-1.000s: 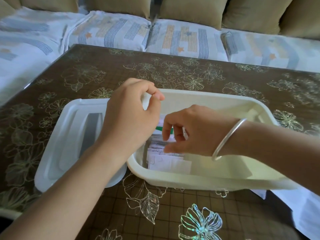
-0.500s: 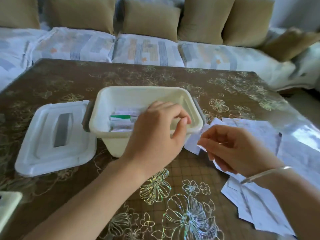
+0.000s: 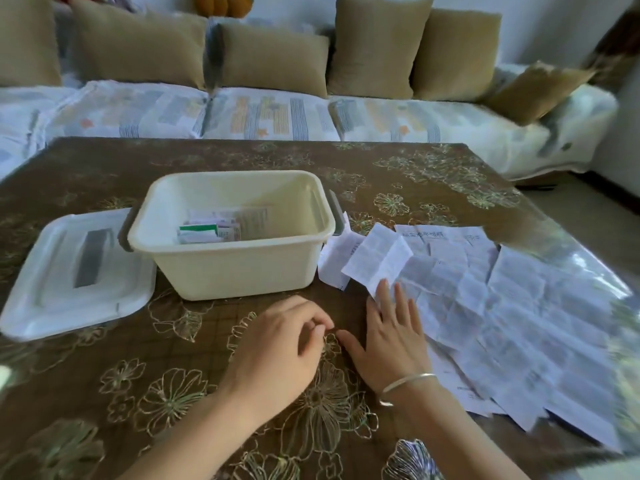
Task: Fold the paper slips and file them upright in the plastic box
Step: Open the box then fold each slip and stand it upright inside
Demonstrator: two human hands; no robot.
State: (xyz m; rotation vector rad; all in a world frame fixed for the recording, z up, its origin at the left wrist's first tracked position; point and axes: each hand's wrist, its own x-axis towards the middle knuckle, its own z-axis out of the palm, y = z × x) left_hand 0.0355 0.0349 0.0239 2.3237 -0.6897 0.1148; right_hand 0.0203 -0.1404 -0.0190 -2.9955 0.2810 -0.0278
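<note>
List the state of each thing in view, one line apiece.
plastic box: open, upright, partly filled.
lid: off, flat beside the box.
filed slips: folded, inside the box.
loose slips: unfolded, spread on the table.
left hand: loosely curled, empty.
right hand: flat, fingertips on a loose slip.

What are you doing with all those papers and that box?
A person is filing paper slips into a plastic box. The box stands open on the table, with its lid lying beside it and a few folded slips inside. Many more loose papers are spread on the table to the right. The right hand lies flat, fingertips touching the nearest paper, probably to take it next. The left hand rests loosely curled, holding nothing.
</note>
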